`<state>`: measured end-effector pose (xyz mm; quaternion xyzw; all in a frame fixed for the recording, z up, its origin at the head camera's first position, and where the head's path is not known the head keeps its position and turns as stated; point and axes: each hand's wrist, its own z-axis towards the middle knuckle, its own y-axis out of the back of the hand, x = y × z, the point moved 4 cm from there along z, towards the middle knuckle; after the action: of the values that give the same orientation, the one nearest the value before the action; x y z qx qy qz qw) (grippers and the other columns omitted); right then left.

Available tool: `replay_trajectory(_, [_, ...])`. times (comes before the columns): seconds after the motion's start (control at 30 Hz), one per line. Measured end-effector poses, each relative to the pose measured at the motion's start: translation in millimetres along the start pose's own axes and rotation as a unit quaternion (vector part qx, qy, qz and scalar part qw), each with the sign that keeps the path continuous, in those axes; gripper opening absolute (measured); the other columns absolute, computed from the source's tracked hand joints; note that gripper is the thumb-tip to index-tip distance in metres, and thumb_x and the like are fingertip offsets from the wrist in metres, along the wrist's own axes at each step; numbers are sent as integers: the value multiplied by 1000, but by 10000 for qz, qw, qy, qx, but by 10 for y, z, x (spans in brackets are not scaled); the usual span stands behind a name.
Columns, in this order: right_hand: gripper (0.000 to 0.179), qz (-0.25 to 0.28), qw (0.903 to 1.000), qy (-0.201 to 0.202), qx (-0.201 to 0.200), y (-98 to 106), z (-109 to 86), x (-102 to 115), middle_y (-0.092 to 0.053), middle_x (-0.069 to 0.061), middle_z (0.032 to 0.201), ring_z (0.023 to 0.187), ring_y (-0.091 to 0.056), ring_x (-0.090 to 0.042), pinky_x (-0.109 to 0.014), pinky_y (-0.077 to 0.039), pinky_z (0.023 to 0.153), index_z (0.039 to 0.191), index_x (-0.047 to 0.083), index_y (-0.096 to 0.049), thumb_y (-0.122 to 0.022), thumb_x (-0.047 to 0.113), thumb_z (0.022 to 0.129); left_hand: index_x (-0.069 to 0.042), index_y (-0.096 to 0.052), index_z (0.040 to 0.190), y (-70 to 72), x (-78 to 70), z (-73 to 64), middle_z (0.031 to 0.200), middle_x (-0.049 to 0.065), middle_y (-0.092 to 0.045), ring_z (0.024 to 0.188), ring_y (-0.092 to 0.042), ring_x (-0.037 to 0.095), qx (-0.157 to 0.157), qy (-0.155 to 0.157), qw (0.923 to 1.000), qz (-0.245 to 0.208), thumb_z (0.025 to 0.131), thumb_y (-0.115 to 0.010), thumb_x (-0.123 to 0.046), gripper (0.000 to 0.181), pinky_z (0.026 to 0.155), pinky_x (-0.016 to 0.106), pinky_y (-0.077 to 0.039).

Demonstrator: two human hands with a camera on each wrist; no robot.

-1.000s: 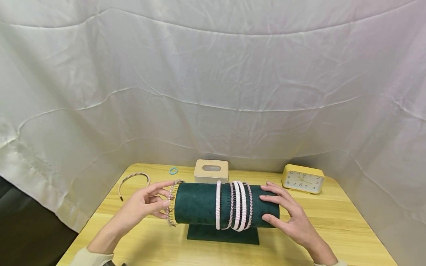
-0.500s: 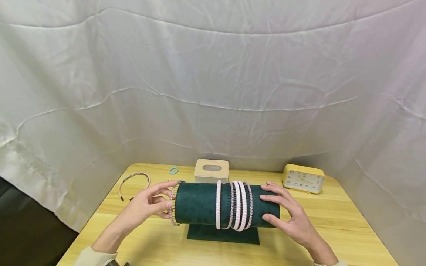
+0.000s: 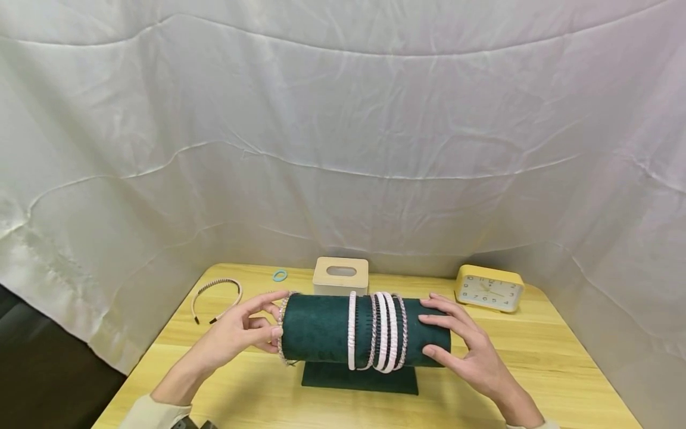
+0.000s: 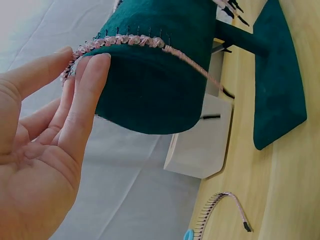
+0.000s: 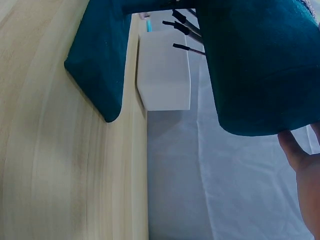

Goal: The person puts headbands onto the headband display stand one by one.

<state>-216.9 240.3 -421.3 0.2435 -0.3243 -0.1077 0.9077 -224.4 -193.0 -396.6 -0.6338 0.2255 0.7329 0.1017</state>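
Observation:
A dark green velvet roll-shaped headband stand (image 3: pixel 318 328) lies crosswise on its base. My left hand (image 3: pixel 236 328) pinches a beaded pink headband (image 4: pixel 125 40) with thumb and fingers, at the roll's left end. This headband curves over the edge of that end, its thin black teeth showing and one dark tip hanging free past the roll. Several white and pinkish headbands (image 3: pixel 392 333) sit side by side around the roll, right of its middle. My right hand (image 3: pixel 468 348) rests with spread fingers on the roll's right end; the right wrist view catches only part of it.
A wood-topped tissue box (image 3: pixel 340 274) stands behind the roll. Another pale headband (image 3: pixel 215 283) lies on the wooden table (image 3: pixel 514 363) at the left, near a light blue ring (image 3: pixel 279 275). At the back right is a yellow clock (image 3: pixel 489 288); grey-white cloth (image 3: pixel 343 149) hangs around the table.
My left hand has moved slightly right, bringing the beaded headband from just outside the roll's left end onto its edge. The right hand has stayed in place.

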Motion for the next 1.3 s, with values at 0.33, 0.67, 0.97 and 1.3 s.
replay_trajectory(0.33, [64,67,10000,60,-8,-9,9,-1,-60,-14,155,158,-43,-17,-15,-33,126,137,13,-74,-91,-8,79,-11,-49,164,-29,8,21,124,18,-52,91,-70,13,-124,-253,9991,326,102,-75,-8,67,80,49,-69])
replay_trajectory(0.67, [66,35,9999,101,-27,-11,11,1,-60,-15,155,158,-43,-18,-16,-33,126,138,13,-73,-92,-8,78,-27,-68,146,-34,15,-17,158,-2,-58,149,-51,12,-1026,-1660,9449,2629,95,-87,-20,55,118,21,-45])
replay_trajectory(0.97, [67,91,9997,225,-61,-3,17,6,-60,-16,155,158,-43,-20,-17,-33,127,138,11,-73,-91,-10,76,-23,-72,139,-74,8,-21,152,6,-66,147,-57,13,-1125,-2383,9285,2617,89,-90,-8,55,122,15,-38])
replay_trajectory(1.3, [65,10,10000,-7,-24,0,-3,6,-60,-13,156,158,-42,-16,-15,-32,126,138,14,-73,-91,-8,79,-16,-71,138,-168,-34,58,147,12,-69,141,-63,21,-987,-3064,9013,2898,84,-92,-2,59,122,17,-41])
